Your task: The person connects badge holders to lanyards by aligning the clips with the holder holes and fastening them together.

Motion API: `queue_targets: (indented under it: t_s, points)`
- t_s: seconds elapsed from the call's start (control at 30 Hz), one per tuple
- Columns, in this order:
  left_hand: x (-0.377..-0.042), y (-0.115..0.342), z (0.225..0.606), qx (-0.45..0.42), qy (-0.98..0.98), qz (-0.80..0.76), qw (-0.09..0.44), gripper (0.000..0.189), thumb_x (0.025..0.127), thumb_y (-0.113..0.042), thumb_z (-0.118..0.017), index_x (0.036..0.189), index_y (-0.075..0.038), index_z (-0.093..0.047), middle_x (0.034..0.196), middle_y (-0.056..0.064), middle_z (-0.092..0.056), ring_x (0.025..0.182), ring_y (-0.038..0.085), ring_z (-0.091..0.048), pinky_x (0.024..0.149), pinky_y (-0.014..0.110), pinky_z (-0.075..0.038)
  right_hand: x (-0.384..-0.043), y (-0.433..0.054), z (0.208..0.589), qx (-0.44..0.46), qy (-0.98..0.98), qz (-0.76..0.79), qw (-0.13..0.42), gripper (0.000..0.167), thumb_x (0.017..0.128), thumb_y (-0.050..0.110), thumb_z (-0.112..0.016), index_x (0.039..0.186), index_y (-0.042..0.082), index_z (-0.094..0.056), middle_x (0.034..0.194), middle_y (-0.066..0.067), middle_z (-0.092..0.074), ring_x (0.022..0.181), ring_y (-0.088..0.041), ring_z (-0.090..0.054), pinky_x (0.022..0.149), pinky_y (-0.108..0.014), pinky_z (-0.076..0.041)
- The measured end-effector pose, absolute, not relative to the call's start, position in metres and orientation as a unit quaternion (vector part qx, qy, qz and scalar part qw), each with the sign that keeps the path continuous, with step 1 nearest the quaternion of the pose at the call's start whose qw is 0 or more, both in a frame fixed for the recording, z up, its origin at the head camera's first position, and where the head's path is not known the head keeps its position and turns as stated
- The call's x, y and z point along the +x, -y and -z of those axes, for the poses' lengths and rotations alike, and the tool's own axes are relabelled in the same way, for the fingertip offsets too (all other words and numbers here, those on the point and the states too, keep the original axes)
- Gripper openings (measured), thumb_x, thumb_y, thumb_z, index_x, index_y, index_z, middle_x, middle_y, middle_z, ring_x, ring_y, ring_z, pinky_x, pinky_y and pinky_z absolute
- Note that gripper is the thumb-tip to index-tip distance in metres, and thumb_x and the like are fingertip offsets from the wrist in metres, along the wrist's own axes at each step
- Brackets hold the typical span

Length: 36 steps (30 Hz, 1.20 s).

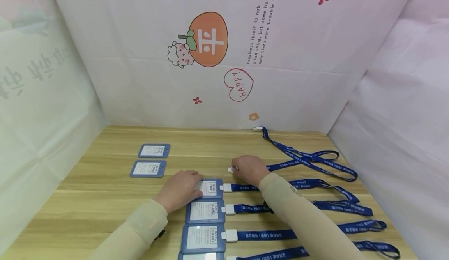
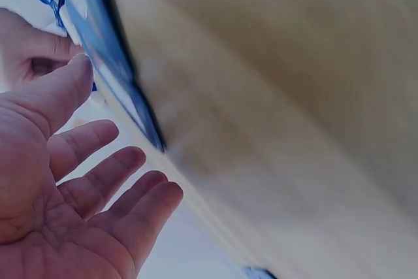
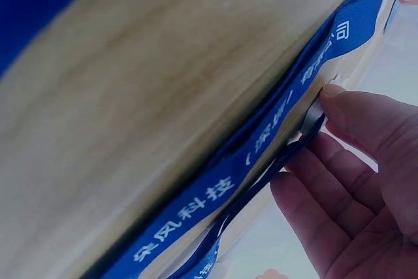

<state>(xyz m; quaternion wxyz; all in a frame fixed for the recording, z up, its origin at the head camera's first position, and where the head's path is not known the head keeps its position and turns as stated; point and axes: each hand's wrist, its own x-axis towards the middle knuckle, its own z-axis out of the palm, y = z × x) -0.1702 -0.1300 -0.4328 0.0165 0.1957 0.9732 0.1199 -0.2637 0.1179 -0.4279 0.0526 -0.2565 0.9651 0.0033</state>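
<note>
My right hand pinches the white plastic clip of a blue lanyard between thumb and fingers. The clip's tip pokes out past the fingertips, pointing left. My left hand, fingers loosely extended, is at the left end of a blue badge holder and overlaps part of it. That holder hangs on a second lanyard by its white clip. In the left wrist view the left fingers are spread with nothing between them.
Below lie several more badge holders in a column, clipped to lanyards stretching right. Two loose badge holders lie at the back left. Another lanyard clip lies near the back wall. Printed cloth encloses the wooden table.
</note>
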Motion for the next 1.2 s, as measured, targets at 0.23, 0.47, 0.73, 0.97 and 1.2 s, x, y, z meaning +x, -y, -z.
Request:
queue_targets:
  t_s: [0.23,0.47,0.73,0.97,1.2]
  points:
    - [-0.173,0.151,0.421,0.176,-0.977,-0.121,0.006,0.052,0.094,-0.029,-0.079,0.136,-0.002,-0.066,0.139,0.018,-0.066,0.130,0.038,-0.062,0.112,0.053,-0.050,-0.263,-0.119,0.428,-0.259,-0.965,-0.001,0.050,0.013,0.099,0.023,-0.074,0.111,0.019,-0.077,0.103,0.002,-0.079,0.084,-0.009,-0.067,0.085,-0.034,-0.061]
    - [-0.174,0.184,0.413,0.149,-0.982,-0.119,-0.001,0.052,0.095,-0.027,-0.077,0.137,0.002,-0.064,0.140,0.022,-0.064,0.129,0.044,-0.061,0.110,0.058,-0.050,-0.263,-0.118,0.427,-0.256,-0.965,-0.006,0.050,0.014,0.099,0.024,-0.074,0.112,0.020,-0.077,0.104,0.003,-0.078,0.085,-0.009,-0.068,0.086,-0.034,-0.062]
    - [-0.175,0.220,0.424,0.120,-0.985,-0.123,-0.004,0.052,0.095,-0.027,-0.076,0.136,0.002,-0.064,0.140,0.025,-0.063,0.127,0.047,-0.061,0.107,0.060,-0.050,-0.263,-0.118,0.428,-0.257,-0.965,-0.003,0.050,0.012,0.099,0.024,-0.074,0.110,0.019,-0.078,0.102,0.002,-0.078,0.081,-0.009,-0.066,0.086,-0.034,-0.061]
    - [-0.173,0.243,0.430,0.102,-0.989,-0.108,0.008,0.048,0.098,-0.021,-0.072,0.136,0.007,-0.061,0.138,0.033,-0.060,0.128,0.053,-0.057,0.106,0.066,-0.049,-0.262,-0.120,0.429,-0.264,-0.964,0.005,0.041,0.012,0.098,0.023,-0.075,0.109,0.019,-0.078,0.102,0.002,-0.079,0.084,-0.009,-0.068,0.085,-0.034,-0.062]
    - [-0.174,0.254,0.431,0.104,-0.991,-0.079,0.022,0.046,0.098,-0.018,-0.071,0.135,0.007,-0.062,0.137,0.035,-0.060,0.126,0.053,-0.059,0.104,0.065,-0.050,-0.262,-0.120,0.428,-0.265,-0.963,0.002,0.040,0.012,0.097,0.023,-0.076,0.108,0.019,-0.078,0.101,0.002,-0.079,0.084,-0.010,-0.068,0.085,-0.034,-0.061]
